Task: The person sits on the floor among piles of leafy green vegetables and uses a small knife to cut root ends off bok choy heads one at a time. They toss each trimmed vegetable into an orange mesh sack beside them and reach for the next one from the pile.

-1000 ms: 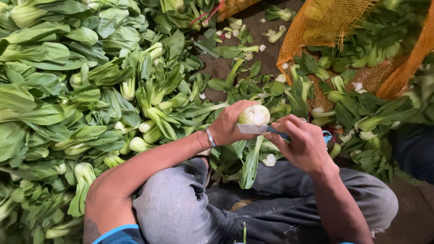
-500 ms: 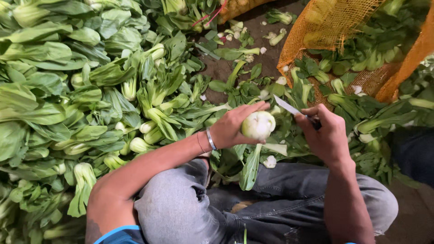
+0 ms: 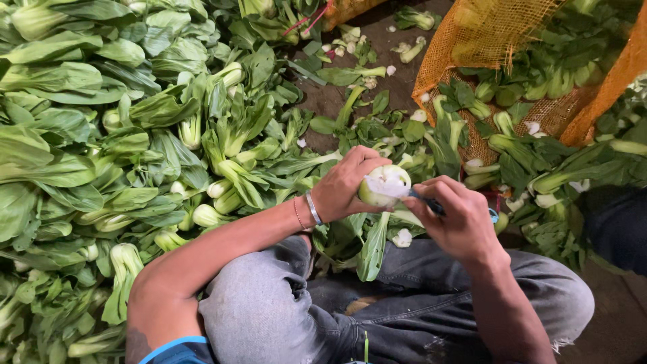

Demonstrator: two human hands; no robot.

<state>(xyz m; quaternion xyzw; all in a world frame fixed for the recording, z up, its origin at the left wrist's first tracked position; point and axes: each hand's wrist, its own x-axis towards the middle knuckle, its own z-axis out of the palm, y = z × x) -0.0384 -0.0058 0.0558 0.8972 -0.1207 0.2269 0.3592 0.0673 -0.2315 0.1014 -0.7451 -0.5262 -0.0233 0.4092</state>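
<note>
From the head camera, looking down past the person's grey-trousered knees [image 3: 269, 303], the left hand [image 3: 347, 183] has its grip closed round the pale cut base of a bok choy [image 3: 384, 185], fingers curled over the top and thumb beneath. The plant's green leaves [image 3: 374, 246] hang below the hand, over the lap. The right hand [image 3: 461, 219] has its grip shut on a small knife [image 3: 424, 202], whose dark end meets the white stem base just right of the left fingers. A thin bracelet [image 3: 311, 207] sits on the left wrist.

Around them, a deep heap of bok choy [image 3: 114, 135] fills the left half of the picture, stems pale, leaves overlapping. Ahead, on the dark floor [image 3: 391, 74], lie loose leaves and small white trimmings [image 3: 367, 82]. One white offcut [image 3: 403, 237] rests on the leaves just under the hands. To the upper right an orange mesh sack [image 3: 485, 40] lies open with more bok choy [image 3: 532, 81] in and against it; further heads [image 3: 566, 178] lie between the sack and the right knee.

The knife's blade is mostly hidden behind the stem base and the right fingers, so its edge cannot be made out. A small blue thing [image 3: 494, 216] peeps out past the right hand, too covered to identify. The heap runs off the left and top edges, and the sack is cut off at the right. A dark shape [image 3: 617, 229] at the far right is too dim to tell.
</note>
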